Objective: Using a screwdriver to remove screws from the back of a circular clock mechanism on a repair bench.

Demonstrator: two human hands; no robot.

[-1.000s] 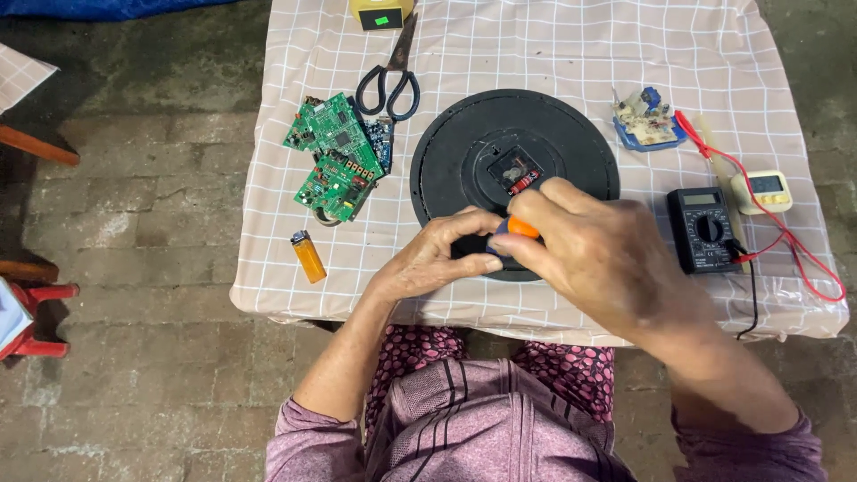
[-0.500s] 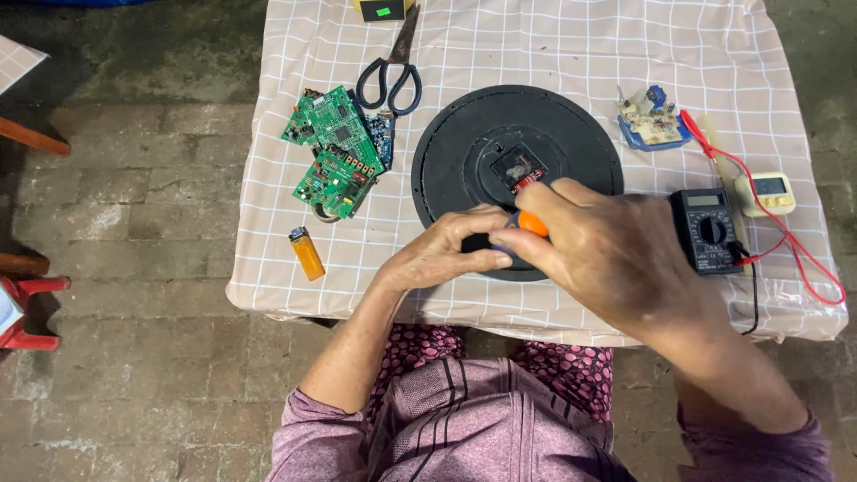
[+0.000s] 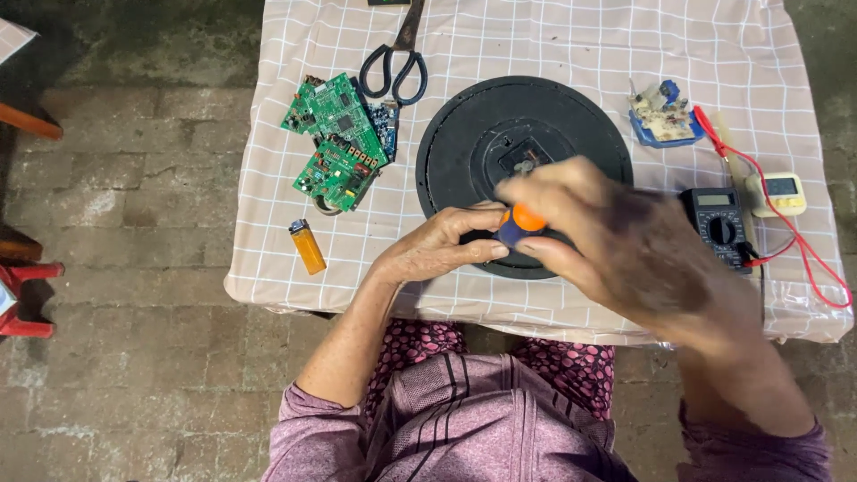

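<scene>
Gripping the orange-and-blue screwdriver handle (image 3: 518, 221), the right hand (image 3: 616, 241) has lifted slightly and blurs, apparently twisting, where it sat lower a moment ago. The left hand (image 3: 437, 250) pinches the black round disc (image 3: 464, 152) at its six o'clock rim, steadying it.

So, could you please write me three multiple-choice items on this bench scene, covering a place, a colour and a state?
1. Where does the lighter lie?
A. below the green circuit boards
B. on the black round disc
C. beside the multimeter

2. What colour are the handles of the scissors?
A. red
B. black
C. yellow

3. What is the right hand doing?
A. resting flat
B. gripping an orange-capped screwdriver handle
C. holding the scissors

Key: 1 A, it lies just under the boards; 2 B, both loops are black; 3 B, the fingers close round the handle.
</scene>
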